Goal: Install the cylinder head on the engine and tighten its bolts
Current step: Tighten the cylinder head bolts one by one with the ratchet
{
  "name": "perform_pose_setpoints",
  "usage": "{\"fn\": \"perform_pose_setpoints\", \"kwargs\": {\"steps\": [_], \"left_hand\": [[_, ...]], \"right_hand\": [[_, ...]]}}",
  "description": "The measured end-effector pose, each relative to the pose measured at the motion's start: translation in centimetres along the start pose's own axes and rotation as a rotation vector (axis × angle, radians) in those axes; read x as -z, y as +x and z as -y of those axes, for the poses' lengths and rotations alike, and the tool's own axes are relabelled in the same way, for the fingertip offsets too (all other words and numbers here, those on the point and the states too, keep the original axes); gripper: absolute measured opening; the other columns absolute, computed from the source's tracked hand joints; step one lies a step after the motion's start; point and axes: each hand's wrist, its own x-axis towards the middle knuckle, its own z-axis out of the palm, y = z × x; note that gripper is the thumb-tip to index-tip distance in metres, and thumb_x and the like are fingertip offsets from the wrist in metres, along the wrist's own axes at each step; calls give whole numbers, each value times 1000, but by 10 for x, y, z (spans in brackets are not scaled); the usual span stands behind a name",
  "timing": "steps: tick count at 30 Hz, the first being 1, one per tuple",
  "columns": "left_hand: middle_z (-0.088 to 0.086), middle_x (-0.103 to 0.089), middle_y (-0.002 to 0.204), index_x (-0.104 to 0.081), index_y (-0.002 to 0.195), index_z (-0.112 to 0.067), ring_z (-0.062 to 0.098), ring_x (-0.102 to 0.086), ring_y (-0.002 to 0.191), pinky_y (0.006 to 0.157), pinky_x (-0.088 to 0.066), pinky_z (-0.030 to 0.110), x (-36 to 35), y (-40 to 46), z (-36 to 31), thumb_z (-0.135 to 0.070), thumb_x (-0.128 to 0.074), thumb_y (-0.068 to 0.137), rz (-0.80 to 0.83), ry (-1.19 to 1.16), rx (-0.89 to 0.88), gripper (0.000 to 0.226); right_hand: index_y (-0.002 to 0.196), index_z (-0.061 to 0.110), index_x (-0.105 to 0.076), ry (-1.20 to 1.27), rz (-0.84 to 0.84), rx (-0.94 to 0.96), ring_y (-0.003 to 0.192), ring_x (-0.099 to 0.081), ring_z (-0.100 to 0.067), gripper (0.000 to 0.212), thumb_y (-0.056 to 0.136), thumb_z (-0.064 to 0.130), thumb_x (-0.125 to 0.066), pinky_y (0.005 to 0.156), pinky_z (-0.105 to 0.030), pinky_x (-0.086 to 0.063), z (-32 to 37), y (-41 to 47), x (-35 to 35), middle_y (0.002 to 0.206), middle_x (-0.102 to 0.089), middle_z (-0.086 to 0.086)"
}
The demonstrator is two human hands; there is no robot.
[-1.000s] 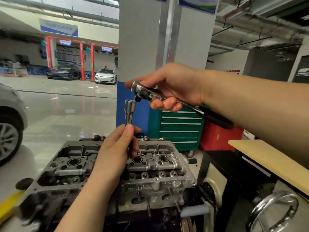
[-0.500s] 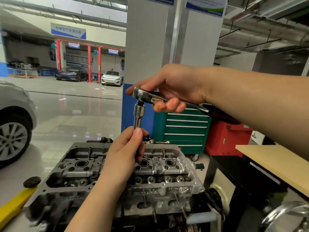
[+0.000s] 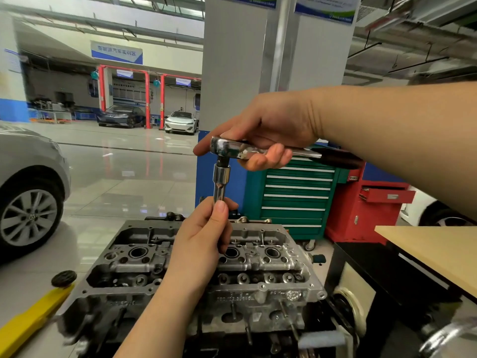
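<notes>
— We see the ratchet (image 3: 233, 148) in bright chromed metal, mirror-glossy, with a matt black grip, and the socket extension (image 3: 221, 180) polished the same way.

— We agree. The cylinder head (image 3: 260, 264) looks to us like cast metal, dull grey and rough-grained, darkly stained in its recesses. The floor (image 3: 124, 177) shines glossy; the tabletop (image 3: 436, 244) looks like smooth, matt pale wood; the green tool cabinet (image 3: 291, 200) is painted metal.
</notes>
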Motion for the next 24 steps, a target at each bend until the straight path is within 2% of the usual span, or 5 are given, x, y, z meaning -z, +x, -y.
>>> {"fn": "perform_pose_setpoints", "kwargs": {"steps": [14,17,19,21,24], "left_hand": [[-3,-56,63,-76,107,-36,12,-53,57,55,-46,18,1,6,4,-57,-58,95,-46,-3,18,30],[-4,-55,63,-74,102,-35,12,-52,57,54,-44,18,-2,6,4,-63,-53,93,-54,36,15,36],[-4,-52,63,-70,97,-30,14,-48,57,53,-42,21,-3,5,3,-68,-50,92,-56,57,10,43],[-3,-48,62,-68,94,-25,16,-45,58,53,-38,26,-3,4,4,-68,-48,93,-50,46,12,48],[-3,-48,62,-68,93,-24,19,-43,58,55,-35,32,-2,5,3,-68,-48,92,-27,14,33,48]], "right_hand": [[142,20,-58,47,-344,-165,45,-28,-12,41,108,39,-44,35,-20,-27,5,8,-24,74,-52,-9],[106,17,-72,-220,-538,-57,42,-38,-15,44,107,50,-43,40,-21,-33,-3,13,-33,65,-56,-3],[94,25,-62,-643,-669,35,50,-49,-10,49,103,67,-38,51,-23,-38,-9,15,-42,66,-58,9],[113,28,-56,-1016,-669,146,73,-55,-4,46,102,69,-37,61,-25,-37,-15,16,-48,84,-59,14],[140,28,-48,-1015,-506,162,95,-60,-11,42,106,53,-48,78,-28,-45,-10,8,-39,110,-64,5]]}}
